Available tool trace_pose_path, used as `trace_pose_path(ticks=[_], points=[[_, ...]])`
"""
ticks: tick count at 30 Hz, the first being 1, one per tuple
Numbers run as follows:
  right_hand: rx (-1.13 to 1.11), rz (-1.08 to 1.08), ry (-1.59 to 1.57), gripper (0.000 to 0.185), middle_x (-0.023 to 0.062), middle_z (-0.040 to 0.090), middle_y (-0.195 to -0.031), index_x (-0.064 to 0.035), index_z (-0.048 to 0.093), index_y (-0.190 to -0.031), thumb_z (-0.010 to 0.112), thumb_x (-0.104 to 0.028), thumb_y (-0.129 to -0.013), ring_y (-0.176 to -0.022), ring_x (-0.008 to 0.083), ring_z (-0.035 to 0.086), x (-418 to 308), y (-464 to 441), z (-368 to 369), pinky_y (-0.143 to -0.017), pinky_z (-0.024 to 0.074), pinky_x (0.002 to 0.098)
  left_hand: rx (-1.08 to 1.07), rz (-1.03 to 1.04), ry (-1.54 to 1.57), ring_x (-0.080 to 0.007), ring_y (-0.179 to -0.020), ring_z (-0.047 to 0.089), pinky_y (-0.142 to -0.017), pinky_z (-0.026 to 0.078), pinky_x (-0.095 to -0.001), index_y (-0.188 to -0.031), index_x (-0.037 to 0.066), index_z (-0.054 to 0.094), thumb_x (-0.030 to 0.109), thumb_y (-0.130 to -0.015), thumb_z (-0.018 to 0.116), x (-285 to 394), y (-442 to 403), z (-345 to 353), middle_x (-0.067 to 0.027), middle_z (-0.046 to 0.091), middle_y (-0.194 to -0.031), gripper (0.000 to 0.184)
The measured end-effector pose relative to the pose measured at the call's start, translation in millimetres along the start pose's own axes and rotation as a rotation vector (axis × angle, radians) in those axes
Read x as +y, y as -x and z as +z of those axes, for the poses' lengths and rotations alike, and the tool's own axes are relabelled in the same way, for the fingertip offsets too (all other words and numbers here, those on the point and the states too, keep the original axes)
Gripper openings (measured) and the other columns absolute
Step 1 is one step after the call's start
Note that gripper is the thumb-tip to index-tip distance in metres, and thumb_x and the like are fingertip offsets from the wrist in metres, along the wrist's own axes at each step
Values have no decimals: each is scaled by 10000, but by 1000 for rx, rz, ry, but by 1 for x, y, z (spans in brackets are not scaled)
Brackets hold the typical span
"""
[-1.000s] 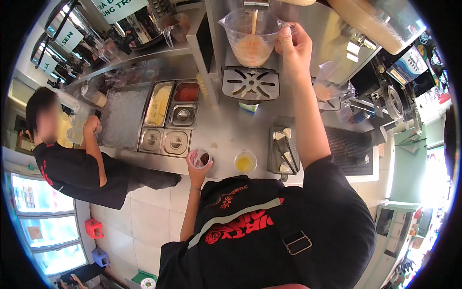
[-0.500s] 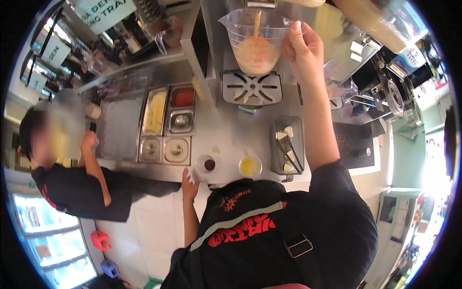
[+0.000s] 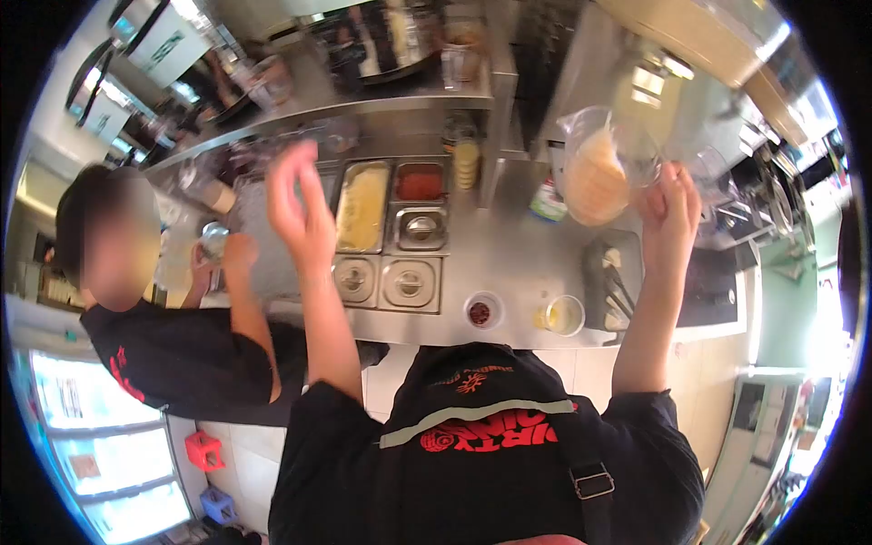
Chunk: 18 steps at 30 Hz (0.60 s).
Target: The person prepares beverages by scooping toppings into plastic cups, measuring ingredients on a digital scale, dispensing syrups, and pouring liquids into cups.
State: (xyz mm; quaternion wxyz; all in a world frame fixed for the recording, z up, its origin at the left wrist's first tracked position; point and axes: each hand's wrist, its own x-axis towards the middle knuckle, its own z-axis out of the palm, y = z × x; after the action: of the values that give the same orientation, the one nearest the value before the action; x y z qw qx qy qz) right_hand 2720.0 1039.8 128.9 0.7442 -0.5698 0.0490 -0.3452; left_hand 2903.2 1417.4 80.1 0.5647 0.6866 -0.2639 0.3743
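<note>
My right hand [image 3: 670,204] is closed on the handle of a clear plastic measuring jug [image 3: 597,182]. The jug is tilted above the counter and has a pale, creamy-pink liquid in it. Raised over the ice bin side of the steel food pans, my left hand [image 3: 304,204] is blurred, its fingers stretched out with nothing seen in them. Near the counter's front edge stand a clear cup with dark red contents [image 3: 481,311] and a clear cup with something yellow inside [image 3: 561,316].
Steel pans with yellow [image 3: 364,204] and red contents [image 3: 421,183] sit beside lidded pans [image 3: 411,284]. A clear bin with tongs [image 3: 610,282] stands at the right. On the left, a co-worker [image 3: 173,363] holds a clear cup [image 3: 214,238]. A shelf [image 3: 363,104] overhangs the back.
My left hand has risen from beside the dark red cup to above the pans. The jug has come away from the drip tray and tilted. My view has turned left.
</note>
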Motion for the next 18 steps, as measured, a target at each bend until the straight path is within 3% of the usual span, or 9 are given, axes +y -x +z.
trace_pose_path(ticks=[3, 5, 7, 8, 11, 13, 18], points=[[-31, 78, 58, 190, -97, 410, -687, -104, 606, -895, 636, -237, -1027, -608, 19, 323, 51, 17, 35, -543, 225, 230, -4, 344, -136, -284, -1144, 645, -998, 481, -381, -1214, 28, 667, 143, -1048, 570, 22, -110, 12, -134, 701, -1197, 224], [-120, 104, 193, 221, -81, 462, -709, -93, 615, -916, 623, -277, -1038, -647, 32, 384, 81, 21, 74, -577, 280, 234, -267, 371, -262, -265, -1282, 584, -1097, 427, -369, -1406, 73, 576, 295, -1075, 563, 2, -157, 14, -107, 663, -1335, 398], [-227, 162, 233, 246, -73, 487, -738, -83, 607, -929, 622, -300, -1044, -673, 49, 414, 108, 17, 110, -602, 335, 245, -485, 430, -392, -311, -1280, 586, -1094, 432, -397, -1411, 97, 573, 368, -1052, 595, -16, -184, 23, -127, 663, -1334, 451], [-283, 75, 180, 274, -70, 510, -755, -68, 610, -929, 626, -316, -1044, -692, 49, 428, 133, 11, 125, -616, 357, 243, -576, 401, -447, -351, -1252, 602, -1083, 446, -425, -1397, 99, 576, 389, -1023, 634, -25, -190, 25, -152, 665, -1325, 476], [-337, 35, 213, 338, -60, 530, -772, -53, 609, -889, 663, -356, -1028, -735, 47, 451, 171, -10, 171, -649, 377, 242, -651, 361, -443, -358, -1220, 626, -1046, 473, -432, -1358, 89, 591, 366, -989, 682, -30, -194, 28, -163, 676, -1300, 471], [-345, 23, 192, 328, -62, 516, -760, -56, 611, -896, 667, -352, -1027, -729, 45, 438, 204, -30, 192, -637, 367, 247, -623, 310, -416, -378, -1187, 639, -1000, 497, -439, -1299, 88, 623, 332, -964, 713, -38, -191, 30, -170, 687, -1268, 424], [-321, 15, 127, 331, -61, 505, -753, -58, 608, -889, 671, -352, -1026, -715, 48, 427, 197, -41, 224, -625, 353, 247, -374, 545, -448, -384, -1012, 681, -888, 530, -438, -1198, 117, 684, 324, -938, 728, -38, -179, 30, -128, 733, -1124, 336]])
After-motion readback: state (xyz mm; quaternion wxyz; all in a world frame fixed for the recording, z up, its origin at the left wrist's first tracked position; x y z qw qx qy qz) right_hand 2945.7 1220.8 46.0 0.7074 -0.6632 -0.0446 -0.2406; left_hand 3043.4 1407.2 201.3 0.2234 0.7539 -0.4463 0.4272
